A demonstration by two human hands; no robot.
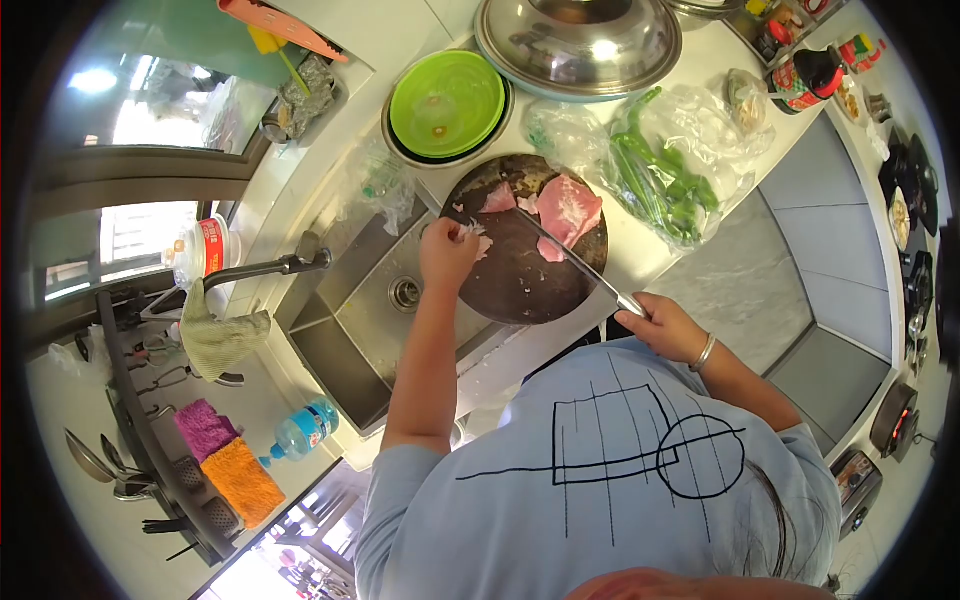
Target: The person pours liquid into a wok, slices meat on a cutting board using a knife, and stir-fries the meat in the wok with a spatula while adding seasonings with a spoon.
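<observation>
Across the round board at mid-frame, a knife over pink meat

Near the centre of the frame, we have a dark round board (525,285) lying where the sink (350,325) meets the pale surface (640,255). On its upper right part sits the large piece of meat (572,205), pink with whitish streaks; a smaller pink piece (498,198) lies at its upper left.

Our right hand (662,327), right of centre, is wrapped round the handle of the knife (590,272). Its blade slants up and left across the lower part of the large piece, the tip close to the smaller bits. A bracelet (705,352) circles that wrist.

Our left hand (450,250) is at the board's left edge, fingers bent in beside pale scraps of meat (482,243); we cannot tell whether they are closed on any.

Above the board, in the upper middle, we see a green bowl (448,100) and a domed steel lid (590,50). Toward the upper right, a clear plastic bag (715,130) holds long green vegetables (650,180). At lower left, a blue bottle (305,430) lies near purple and orange cloths (243,482).
</observation>
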